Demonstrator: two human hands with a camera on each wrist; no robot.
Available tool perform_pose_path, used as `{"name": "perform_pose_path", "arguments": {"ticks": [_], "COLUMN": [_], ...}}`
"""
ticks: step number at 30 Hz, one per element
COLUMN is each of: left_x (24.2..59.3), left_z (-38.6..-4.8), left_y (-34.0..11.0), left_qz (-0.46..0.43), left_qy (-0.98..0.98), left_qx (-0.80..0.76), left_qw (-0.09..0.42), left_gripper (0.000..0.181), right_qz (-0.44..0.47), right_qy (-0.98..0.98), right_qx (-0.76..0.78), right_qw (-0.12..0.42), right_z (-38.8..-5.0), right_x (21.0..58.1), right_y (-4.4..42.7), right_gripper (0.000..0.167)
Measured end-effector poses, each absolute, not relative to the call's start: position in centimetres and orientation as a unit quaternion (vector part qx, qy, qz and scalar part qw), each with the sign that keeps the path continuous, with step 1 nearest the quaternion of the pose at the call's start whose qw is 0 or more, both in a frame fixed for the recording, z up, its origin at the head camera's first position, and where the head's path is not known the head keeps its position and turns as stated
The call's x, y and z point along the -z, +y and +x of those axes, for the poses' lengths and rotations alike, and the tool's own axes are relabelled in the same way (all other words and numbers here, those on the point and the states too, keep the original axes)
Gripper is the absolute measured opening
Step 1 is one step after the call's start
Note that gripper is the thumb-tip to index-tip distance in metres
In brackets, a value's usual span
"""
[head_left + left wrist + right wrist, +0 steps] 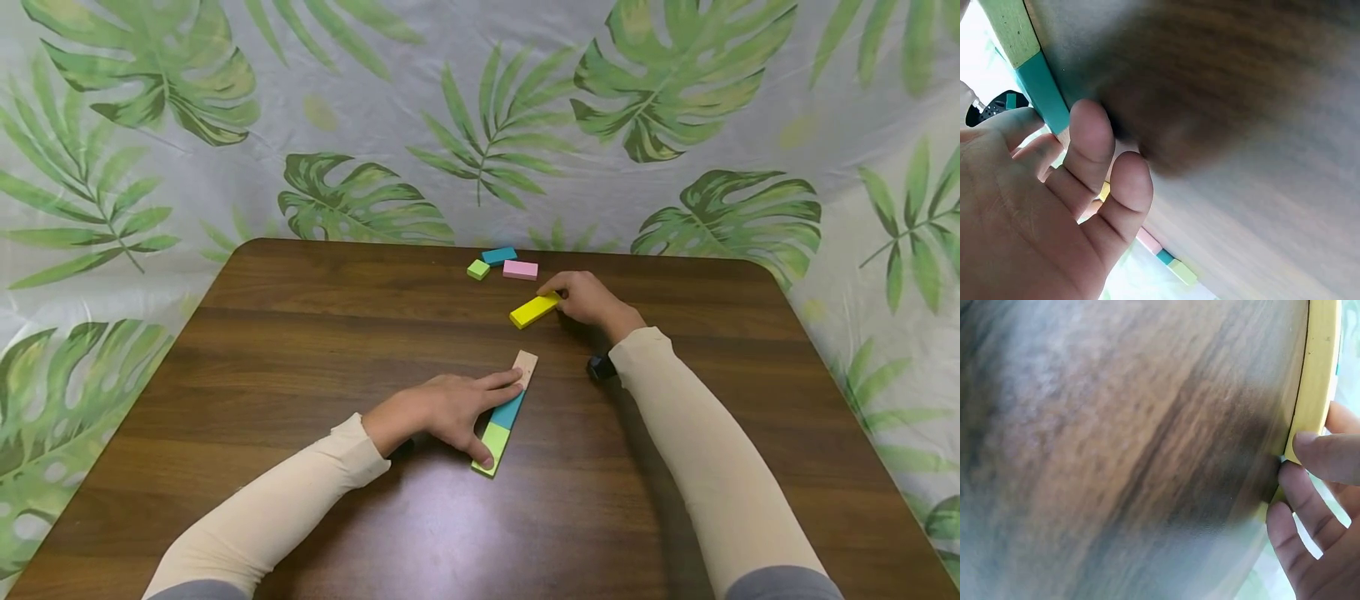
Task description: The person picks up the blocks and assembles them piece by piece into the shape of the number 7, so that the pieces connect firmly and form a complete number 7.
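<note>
A straight row lies on the table: a light green block (494, 440), a teal block (507, 412) and a plain wood block (528, 364), end to end. My left hand (453, 408) rests on this row, its thumb on the green block and its extended fingertips near the teal and wood blocks. Beyond the row's far end, my right hand (588, 298) pinches a long yellow block (531, 312) by its right end between thumb and fingers. In the right wrist view the yellow block (1316, 369) shows its long side; whether it touches the table is unclear.
Near the back edge of the brown wooden table (337, 333) sit a small green block (477, 269), a teal block (499, 256) and a pink block (521, 270), close together. A leaf-patterned cloth (495, 125) hangs behind the table.
</note>
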State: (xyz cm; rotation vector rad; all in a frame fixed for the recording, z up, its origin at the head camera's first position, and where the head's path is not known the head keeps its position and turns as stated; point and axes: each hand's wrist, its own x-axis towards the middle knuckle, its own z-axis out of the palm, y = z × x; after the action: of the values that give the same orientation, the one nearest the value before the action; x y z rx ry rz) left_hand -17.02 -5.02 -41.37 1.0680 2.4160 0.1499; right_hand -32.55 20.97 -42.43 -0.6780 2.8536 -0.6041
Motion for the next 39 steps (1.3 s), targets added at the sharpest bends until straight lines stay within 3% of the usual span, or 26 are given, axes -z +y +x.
{"name": "perform_pose_path", "arguments": {"ticks": [39], "left_x": [41.6], "left_z": [-16.7], "left_y": [-5.1], "left_qz": [0.379], "left_qy": [0.884], "left_qx": [-0.082], "left_qw": [0.26], "left_gripper": [0.106], "right_qz": [-0.334], "right_qy": [0.917], "right_qx": [0.199], "right_qw": [0.091], "right_z": [-30.3], "right_x": [42.4], "right_y": [21.0], "right_gripper": [0.048]}}
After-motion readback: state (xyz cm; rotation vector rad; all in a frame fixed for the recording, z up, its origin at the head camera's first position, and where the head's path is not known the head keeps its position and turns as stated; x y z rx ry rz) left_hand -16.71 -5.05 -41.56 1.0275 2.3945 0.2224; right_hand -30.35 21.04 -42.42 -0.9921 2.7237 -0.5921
